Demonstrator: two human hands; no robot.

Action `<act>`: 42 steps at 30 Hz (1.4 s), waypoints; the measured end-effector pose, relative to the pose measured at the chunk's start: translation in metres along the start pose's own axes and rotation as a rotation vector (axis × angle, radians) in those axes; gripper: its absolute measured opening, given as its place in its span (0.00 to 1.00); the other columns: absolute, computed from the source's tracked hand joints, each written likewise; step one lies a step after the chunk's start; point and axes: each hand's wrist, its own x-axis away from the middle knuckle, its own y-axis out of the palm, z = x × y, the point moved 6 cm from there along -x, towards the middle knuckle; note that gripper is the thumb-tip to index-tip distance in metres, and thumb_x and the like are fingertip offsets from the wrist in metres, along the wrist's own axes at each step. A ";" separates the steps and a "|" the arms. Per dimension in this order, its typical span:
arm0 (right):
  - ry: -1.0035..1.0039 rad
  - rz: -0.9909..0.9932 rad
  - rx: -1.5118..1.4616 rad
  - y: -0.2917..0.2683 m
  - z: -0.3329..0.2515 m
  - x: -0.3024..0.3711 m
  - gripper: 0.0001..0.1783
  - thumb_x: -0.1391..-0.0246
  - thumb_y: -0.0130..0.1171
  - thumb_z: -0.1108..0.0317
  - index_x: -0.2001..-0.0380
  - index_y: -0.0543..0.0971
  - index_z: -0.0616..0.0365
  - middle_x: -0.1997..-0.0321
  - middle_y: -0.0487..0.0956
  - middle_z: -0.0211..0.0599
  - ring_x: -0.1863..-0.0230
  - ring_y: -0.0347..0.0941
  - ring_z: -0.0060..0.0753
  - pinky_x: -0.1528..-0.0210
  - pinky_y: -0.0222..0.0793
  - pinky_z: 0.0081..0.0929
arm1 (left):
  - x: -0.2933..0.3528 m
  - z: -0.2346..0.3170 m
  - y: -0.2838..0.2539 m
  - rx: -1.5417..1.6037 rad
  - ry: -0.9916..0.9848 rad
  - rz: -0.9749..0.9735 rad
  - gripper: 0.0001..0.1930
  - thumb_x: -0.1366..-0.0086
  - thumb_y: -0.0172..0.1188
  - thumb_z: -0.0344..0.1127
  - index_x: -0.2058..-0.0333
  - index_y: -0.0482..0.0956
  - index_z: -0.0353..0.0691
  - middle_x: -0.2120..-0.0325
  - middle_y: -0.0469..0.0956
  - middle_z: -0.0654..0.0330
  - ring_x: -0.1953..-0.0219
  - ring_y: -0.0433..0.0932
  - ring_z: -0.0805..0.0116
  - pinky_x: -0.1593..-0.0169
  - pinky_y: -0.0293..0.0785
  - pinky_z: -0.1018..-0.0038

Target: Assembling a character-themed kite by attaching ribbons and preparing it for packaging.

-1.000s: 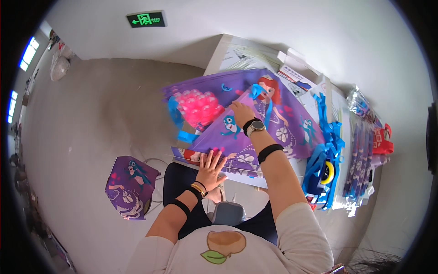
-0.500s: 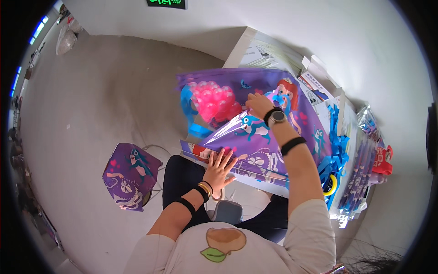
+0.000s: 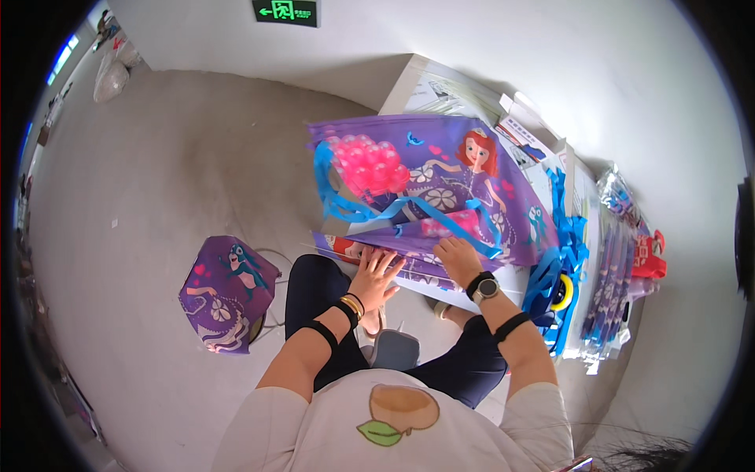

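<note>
A thin purple kite (image 3: 440,169) printed with a cartoon princess and pink balloons lies in front of me, its near part folded over. Blue ribbon tails (image 3: 429,206) trail across it from the left side. My left hand (image 3: 374,277) rests flat on the near folded edge, fingers spread, beside a thin rod (image 3: 322,250). At the right part of the fold, my right hand (image 3: 459,261) has its fingers closed on the kite's edge. The fingertips of the right hand are partly hidden.
Under the kite stands a pale box (image 3: 401,94). At its right are a heap of blue ribbon (image 3: 558,263), a yellow ring (image 3: 562,291) and bundled rolled kites (image 3: 609,291). A purple printed piece (image 3: 230,291) covers something at my left. A grey stool-like object (image 3: 395,350) is between my legs.
My right hand has come down from the kite's middle toward me, bringing a flap over to the near edge. The princess print and ribbon now show. My left hand has stayed nearly in place.
</note>
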 end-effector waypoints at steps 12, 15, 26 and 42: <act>0.326 0.109 -0.010 0.046 0.000 0.028 0.07 0.49 0.55 0.68 0.64 0.75 0.50 0.62 0.76 0.33 0.56 0.76 0.38 0.57 0.74 0.38 | -0.007 0.006 -0.006 0.059 0.102 0.042 0.33 0.43 0.65 0.50 0.39 0.71 0.48 0.46 0.67 0.52 0.39 0.62 0.49 0.31 0.48 0.38; 0.309 0.033 -0.075 0.060 -0.013 0.021 0.06 0.48 0.54 0.67 0.66 0.76 0.49 0.62 0.76 0.34 0.56 0.77 0.40 0.58 0.75 0.39 | -0.001 0.002 -0.015 0.036 0.086 0.029 0.34 0.45 0.67 0.48 0.40 0.71 0.47 0.46 0.66 0.51 0.40 0.62 0.49 0.32 0.48 0.39; 0.430 0.214 -0.095 0.045 -0.017 0.049 0.05 0.51 0.57 0.68 0.68 0.76 0.50 0.63 0.75 0.31 0.57 0.76 0.35 0.60 0.76 0.33 | -0.020 0.013 -0.015 -0.027 0.176 -0.084 0.31 0.42 0.64 0.44 0.39 0.70 0.47 0.43 0.65 0.48 0.39 0.63 0.45 0.31 0.50 0.39; 0.531 0.231 -0.209 0.062 -0.009 0.057 0.03 0.50 0.55 0.69 0.69 0.76 0.50 0.67 0.77 0.36 0.64 0.79 0.42 0.64 0.75 0.38 | -0.026 0.027 -0.009 -0.133 0.033 -0.115 0.36 0.42 0.64 0.44 0.37 0.65 0.38 0.36 0.64 0.51 0.37 0.64 0.47 0.32 0.57 0.54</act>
